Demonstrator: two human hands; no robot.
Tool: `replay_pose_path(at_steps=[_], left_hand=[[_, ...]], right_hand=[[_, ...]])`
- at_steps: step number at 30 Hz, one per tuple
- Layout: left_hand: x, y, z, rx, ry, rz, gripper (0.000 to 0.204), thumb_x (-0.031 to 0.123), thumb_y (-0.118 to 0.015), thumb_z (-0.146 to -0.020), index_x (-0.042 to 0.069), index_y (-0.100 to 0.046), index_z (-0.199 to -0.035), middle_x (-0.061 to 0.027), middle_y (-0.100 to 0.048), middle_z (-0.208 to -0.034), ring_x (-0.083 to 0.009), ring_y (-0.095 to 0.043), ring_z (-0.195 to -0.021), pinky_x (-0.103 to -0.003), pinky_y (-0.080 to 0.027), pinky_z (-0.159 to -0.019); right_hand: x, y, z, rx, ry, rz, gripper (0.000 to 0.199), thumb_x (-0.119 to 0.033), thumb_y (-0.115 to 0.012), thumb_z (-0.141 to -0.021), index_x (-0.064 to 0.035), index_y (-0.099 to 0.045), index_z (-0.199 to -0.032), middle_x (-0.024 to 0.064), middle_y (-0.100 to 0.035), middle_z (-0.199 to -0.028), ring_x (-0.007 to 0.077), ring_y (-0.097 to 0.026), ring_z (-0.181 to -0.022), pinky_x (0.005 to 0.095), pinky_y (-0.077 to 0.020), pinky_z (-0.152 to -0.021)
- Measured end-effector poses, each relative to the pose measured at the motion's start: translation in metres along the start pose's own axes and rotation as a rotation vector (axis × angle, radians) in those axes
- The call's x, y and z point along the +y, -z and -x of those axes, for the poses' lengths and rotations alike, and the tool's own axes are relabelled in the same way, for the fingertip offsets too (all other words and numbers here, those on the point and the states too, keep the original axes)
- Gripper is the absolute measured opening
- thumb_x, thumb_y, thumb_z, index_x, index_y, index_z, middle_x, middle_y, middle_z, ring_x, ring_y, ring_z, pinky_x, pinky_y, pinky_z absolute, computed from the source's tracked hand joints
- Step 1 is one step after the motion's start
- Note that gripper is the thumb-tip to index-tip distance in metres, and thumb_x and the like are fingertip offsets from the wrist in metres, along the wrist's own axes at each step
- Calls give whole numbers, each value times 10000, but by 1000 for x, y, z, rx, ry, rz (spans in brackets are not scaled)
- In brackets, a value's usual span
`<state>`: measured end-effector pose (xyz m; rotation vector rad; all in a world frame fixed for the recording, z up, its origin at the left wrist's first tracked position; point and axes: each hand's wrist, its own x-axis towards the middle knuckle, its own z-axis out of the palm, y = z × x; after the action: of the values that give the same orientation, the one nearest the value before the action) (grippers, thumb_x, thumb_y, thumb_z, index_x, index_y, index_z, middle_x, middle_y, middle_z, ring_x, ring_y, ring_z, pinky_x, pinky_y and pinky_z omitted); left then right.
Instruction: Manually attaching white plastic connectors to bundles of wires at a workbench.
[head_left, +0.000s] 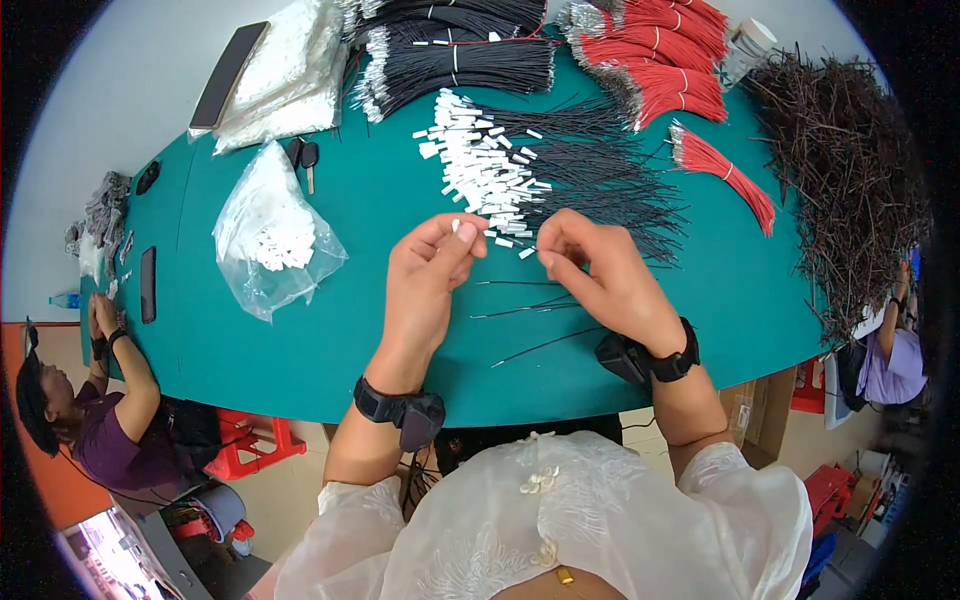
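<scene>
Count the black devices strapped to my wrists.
2: one device is strapped at the wrist of your left hand, the other device at that of your right hand. Neither is hidden.

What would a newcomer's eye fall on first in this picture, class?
Bright red wire bundles stand out at the top right of the green table, near a big dark tangle on the right. At the centre, white connectors heap beside black wires, just beyond the left hand and right hand.
</scene>
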<state>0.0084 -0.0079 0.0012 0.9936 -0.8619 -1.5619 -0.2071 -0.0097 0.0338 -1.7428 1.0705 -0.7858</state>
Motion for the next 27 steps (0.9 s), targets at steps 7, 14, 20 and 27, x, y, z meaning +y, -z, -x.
replay_pose_path(at_steps=[7,14,20,27], left_hand=[[2,-11,7,22,-100,-316,182,168,-669,-945,-2,-722,-983,-19,-663,-827,-69,-562,-721,-217,-450,-687],[1,-12,8,-25,-62,-323,200,163,-673,-941,-18,-724,-1009,-16,-669,-829,-81,-598,-790,-238,-468,-774],[5,-13,9,-48,-52,-334,235,183,-635,-970,1,-717,-1095,19,-621,-785,-40,-508,-714,-194,-387,-642],[0,-11,6,-95,14,-71,340,164,-555,-1009,-5,-613,-1298,44,-563,-805,-20,-363,-625,-193,-275,-544]], right_hand=[[-3,-5,1,84,57,49,86,-18,-648,-897,-8,-564,-910,31,-570,-705,93,-509,-615,247,-417,-553],[-7,-6,1,134,79,120,65,-7,-678,-869,-3,-646,-926,30,-602,-724,79,-504,-597,234,-393,-521],[-4,-11,0,253,177,88,82,-11,-697,-857,-5,-707,-939,46,-667,-784,71,-516,-586,231,-374,-498],[-4,-11,0,318,248,122,88,-9,-711,-852,-8,-718,-939,45,-681,-780,54,-516,-585,218,-362,-492]])
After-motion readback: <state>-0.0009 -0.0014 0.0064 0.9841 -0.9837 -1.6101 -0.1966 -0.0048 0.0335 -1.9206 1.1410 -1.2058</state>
